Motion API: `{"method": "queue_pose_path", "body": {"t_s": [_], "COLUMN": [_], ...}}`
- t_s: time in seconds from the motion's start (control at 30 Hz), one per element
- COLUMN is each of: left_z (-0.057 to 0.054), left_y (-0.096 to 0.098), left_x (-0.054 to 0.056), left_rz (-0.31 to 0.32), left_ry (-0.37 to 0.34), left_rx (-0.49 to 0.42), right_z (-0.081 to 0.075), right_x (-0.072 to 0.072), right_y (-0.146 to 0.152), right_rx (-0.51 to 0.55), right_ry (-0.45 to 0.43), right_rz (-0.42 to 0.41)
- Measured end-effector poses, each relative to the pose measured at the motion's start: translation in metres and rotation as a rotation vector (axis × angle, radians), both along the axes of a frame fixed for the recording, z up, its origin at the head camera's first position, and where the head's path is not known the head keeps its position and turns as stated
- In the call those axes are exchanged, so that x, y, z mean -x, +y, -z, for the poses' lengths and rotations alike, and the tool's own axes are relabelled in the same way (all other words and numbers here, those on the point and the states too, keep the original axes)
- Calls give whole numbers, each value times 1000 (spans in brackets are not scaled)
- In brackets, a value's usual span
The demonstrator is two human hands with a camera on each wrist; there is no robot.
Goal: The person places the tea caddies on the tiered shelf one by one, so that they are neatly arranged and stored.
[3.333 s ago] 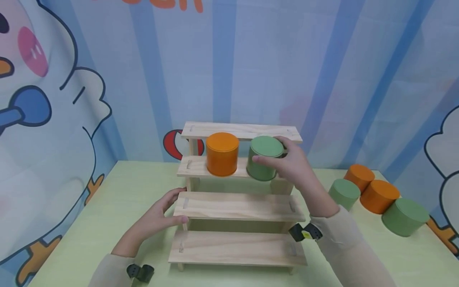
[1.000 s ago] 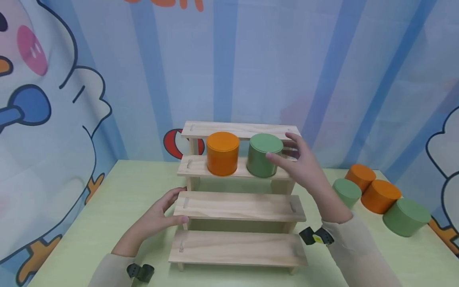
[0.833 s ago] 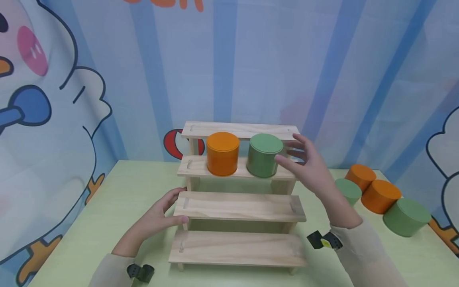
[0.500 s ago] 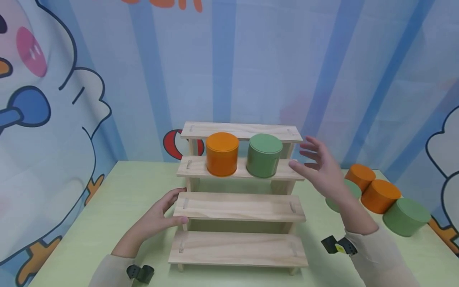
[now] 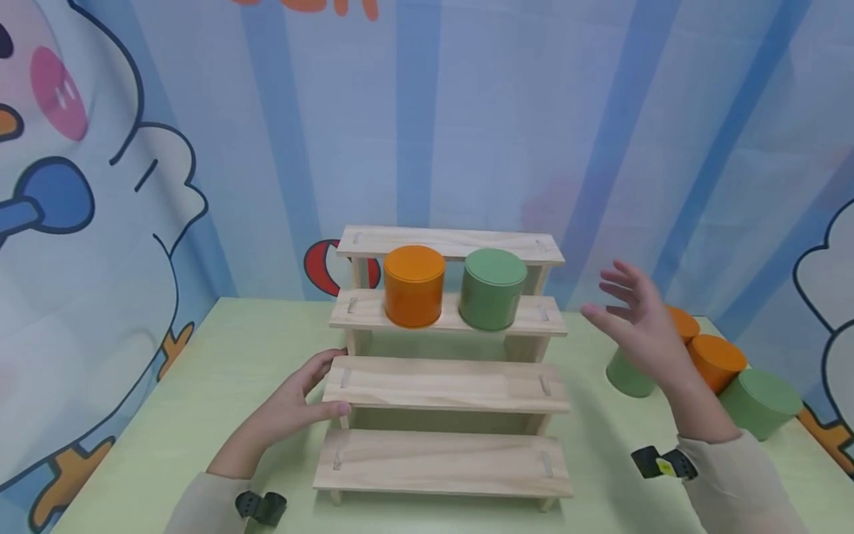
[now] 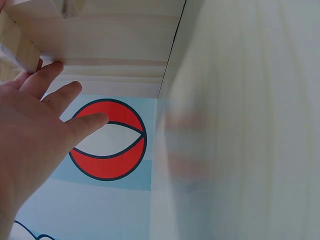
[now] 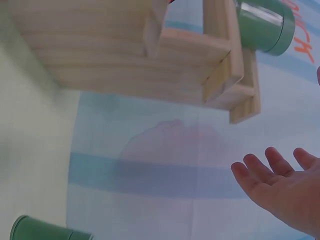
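A stepped wooden shelf stand (image 5: 447,383) stands on the table. On its second tier from the top, an orange tin (image 5: 414,288) and a green tin (image 5: 493,291) sit upright and apart. My left hand (image 5: 290,408) holds the stand's left side, thumb at the front and fingers behind; the left wrist view shows the fingertips (image 6: 56,67) by a wooden upright. Right of the stand, my right hand (image 5: 640,326) is in the air with fingers spread and nothing held. It partly covers another green tin (image 5: 629,372) on the table.
Two more orange tins (image 5: 717,361) and a larger green tin (image 5: 762,402) are grouped at the table's right side, partly behind the right arm. A striped cartoon backdrop (image 5: 507,126) hangs behind the pale green table (image 5: 167,400).
My right hand has let go of the green tin on the second tier and moved right, away from the stand. That tin now stands straight. My left hand has stayed put.
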State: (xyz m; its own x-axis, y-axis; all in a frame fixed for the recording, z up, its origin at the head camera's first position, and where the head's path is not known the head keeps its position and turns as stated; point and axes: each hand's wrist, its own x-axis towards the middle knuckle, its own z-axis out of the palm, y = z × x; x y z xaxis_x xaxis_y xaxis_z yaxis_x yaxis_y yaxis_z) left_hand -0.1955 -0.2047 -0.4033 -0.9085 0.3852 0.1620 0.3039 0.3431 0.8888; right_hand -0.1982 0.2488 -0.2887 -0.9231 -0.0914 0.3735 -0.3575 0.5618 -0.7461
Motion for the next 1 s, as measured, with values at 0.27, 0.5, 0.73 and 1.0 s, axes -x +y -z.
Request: {"method": "queue_pose_path", "body": {"t_s": [0.27,0.5,0.73,1.0], "left_z": [0,1,2,2], "left_y": [-1,-1,-2,-1], "left_x": [1,1,2,1], "left_rz": [4,5,16,17], "left_ry": [-2,-5,8,11], "left_rx": [1,-1,-9,-11], "right_z": [16,26,36,48], "right_x": [8,9,11,13], "right_y": [27,42,57,70], "right_rx": [-16,-12,1,25], "right_ry": [42,37,19,-14], "right_rz": [88,146,174,182]}}
